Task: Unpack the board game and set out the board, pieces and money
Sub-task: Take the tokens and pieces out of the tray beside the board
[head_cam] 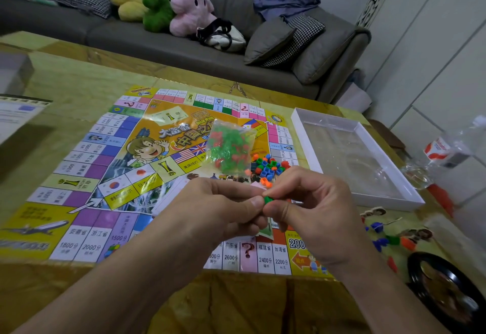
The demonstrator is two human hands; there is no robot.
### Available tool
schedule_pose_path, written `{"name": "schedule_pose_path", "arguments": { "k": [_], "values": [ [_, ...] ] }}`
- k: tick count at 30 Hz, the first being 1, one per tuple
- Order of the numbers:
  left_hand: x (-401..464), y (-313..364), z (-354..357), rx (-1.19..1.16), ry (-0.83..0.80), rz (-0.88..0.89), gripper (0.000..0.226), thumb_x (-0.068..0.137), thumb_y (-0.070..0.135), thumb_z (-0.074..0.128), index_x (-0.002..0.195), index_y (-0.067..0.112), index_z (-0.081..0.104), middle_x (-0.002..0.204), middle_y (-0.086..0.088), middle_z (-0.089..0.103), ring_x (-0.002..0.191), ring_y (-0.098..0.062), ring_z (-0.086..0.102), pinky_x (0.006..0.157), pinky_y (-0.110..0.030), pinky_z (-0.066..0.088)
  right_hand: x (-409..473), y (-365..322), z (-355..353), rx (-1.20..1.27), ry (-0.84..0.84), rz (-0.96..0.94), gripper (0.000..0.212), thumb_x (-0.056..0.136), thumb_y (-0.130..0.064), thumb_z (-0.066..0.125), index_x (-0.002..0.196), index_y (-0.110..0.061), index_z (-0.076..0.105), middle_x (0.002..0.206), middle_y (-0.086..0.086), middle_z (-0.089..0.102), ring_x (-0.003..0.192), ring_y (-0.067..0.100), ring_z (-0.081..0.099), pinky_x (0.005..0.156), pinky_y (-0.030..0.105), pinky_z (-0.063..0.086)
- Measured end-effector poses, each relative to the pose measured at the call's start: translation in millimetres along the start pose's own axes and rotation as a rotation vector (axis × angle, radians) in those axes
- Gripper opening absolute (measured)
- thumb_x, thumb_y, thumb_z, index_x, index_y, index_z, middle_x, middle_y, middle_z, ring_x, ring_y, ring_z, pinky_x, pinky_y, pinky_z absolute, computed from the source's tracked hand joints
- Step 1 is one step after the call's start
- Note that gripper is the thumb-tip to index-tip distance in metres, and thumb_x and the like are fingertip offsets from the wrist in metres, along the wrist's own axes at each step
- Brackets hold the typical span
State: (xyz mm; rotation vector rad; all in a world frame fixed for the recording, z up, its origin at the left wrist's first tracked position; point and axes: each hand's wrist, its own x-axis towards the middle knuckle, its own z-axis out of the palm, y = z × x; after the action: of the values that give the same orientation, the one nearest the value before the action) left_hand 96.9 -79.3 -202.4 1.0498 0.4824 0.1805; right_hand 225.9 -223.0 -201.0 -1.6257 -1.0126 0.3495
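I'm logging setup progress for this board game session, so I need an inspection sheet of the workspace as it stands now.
Surface: glossy yellow-brown marbled table.
Job's things: colourful paper game board lies unfolded flat; clear plastic bag of green and red pieces rests on it beside a loose pile of small coloured plastic cubes; open white box tray to the right; no money clearly seen.
Clutter: cardboard character tokens with coloured stands; black round dish.
Hands: left hand and right hand together pinch a small green plastic piece.
Cables: nothing seen.
Surroundings: grey sofa with three plush toys.
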Motion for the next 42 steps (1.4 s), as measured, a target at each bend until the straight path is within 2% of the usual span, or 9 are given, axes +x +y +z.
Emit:
{"name": "schedule_pose_path", "arguments": {
  "k": [6,9,14,20,26,31,34,37,42],
  "values": [
    [11,-3,16,-0.16,0.079,-0.137,0.02,0.098,0.006,0.06,0.111,-0.008,0.067,0.078,-0.017,0.06,0.056,-0.017,0.058,0.05,-0.025,0.05,1,-2,1,-0.108,-0.009,0.069,0.022,0.079,-0.027,0.083,0.101,-0.028,0.084,0.094,-0.006,0.077,0.09,0.017,0.073,0.069,0.032,0.059],
    [15,-6,14,-0.149,0.123,-0.144,0.017,0.096,0.007,0.065,0.106,-0.006,0.071,0.081,-0.016,0.061,0.058,-0.016,0.054,0.048,-0.024,0.045,8,2,-10,-0.229,0.012,0.138,0.027,0.09,-0.018,0.081,0.107,-0.039,0.081,0.093,-0.009,0.075,0.086,0.009,0.071,0.072,0.032,0.061],
    [18,-2,14,-0.194,0.232,-0.227,0.018,0.095,0.002,0.063,0.11,-0.008,0.064,0.075,-0.014,0.054,0.054,-0.016,0.047,0.044,-0.024,0.036,60,41,-27,-0.658,0.195,0.275,0.023,0.1,-0.01,0.067,0.1,-0.031,0.074,0.095,-0.015,0.071,0.088,0.003,0.067,0.068,0.022,0.058],
    [18,2,11,-0.223,0.227,-0.237,0.013,0.095,0.001,0.06,0.102,-0.008,0.066,0.064,-0.013,0.055,0.054,-0.017,0.046,0.05,-0.027,0.033,104,80,-24,-0.98,0.087,0.341,0.025,0.095,-0.005,0.068,0.099,-0.029,0.071,0.113,0.0,0.072,0.103,0.022,0.068,0.078,0.043,0.064],
    [24,5,10,-0.224,0.231,-0.25,0.01,0.095,0.002,0.062,0.1,-0.006,0.065,0.066,-0.013,0.055,0.053,-0.018,0.045,0.043,-0.023,0.034,110,91,-24,-1.016,0.114,0.35,0.024,0.093,-0.009,0.071,0.087,-0.032,0.065,0.108,-0.001,0.073,0.097,0.021,0.069,0.07,0.04,0.064],
    [27,3,11,-0.203,0.232,-0.253,0.012,0.096,0.003,0.063,0.105,-0.005,0.066,0.069,-0.014,0.055,0.052,-0.017,0.045,0.043,-0.024,0.036,106,85,-25,-0.914,0.186,0.295,0.022,0.096,-0.011,0.071,0.102,-0.032,0.073,0.1,-0.006,0.073,0.09,0.013,0.067,0.073,0.042,0.064],
    [26,2,11,-0.194,0.237,-0.243,0.01,0.096,0.002,0.062,0.102,-0.005,0.065,0.071,-0.015,0.055,0.055,-0.018,0.045,0.048,-0.026,0.035,108,81,-20,-0.874,0.14,0.238,0.02,0.098,-0.012,0.07,0.103,-0.029,0.078,0.1,-0.01,0.068,0.096,0.011,0.064,0.079,0.037,0.061],
    [27,2,11,-0.188,0.241,-0.264,0.012,0.096,0.002,0.062,0.104,-0.005,0.066,0.073,-0.015,0.055,0.056,-0.018,0.045,0.039,-0.023,0.037,112,81,-15,-0.895,0.075,0.259,0.021,0.098,-0.01,0.069,0.101,-0.028,0.08,0.099,-0.009,0.069,0.093,0.01,0.064,0.078,0.032,0.057],
    [30,4,11,-0.172,0.241,-0.278,0.013,0.096,0.003,0.061,0.106,-0.005,0.065,0.071,-0.014,0.054,0.054,-0.018,0.044,0.041,-0.023,0.037,118,81,-9,-0.974,0.056,0.266,0.019,0.095,-0.012,0.069,0.098,-0.027,0.08,0.102,-0.004,0.075,0.09,0.015,0.068,0.079,0.041,0.064]
  ]
}}
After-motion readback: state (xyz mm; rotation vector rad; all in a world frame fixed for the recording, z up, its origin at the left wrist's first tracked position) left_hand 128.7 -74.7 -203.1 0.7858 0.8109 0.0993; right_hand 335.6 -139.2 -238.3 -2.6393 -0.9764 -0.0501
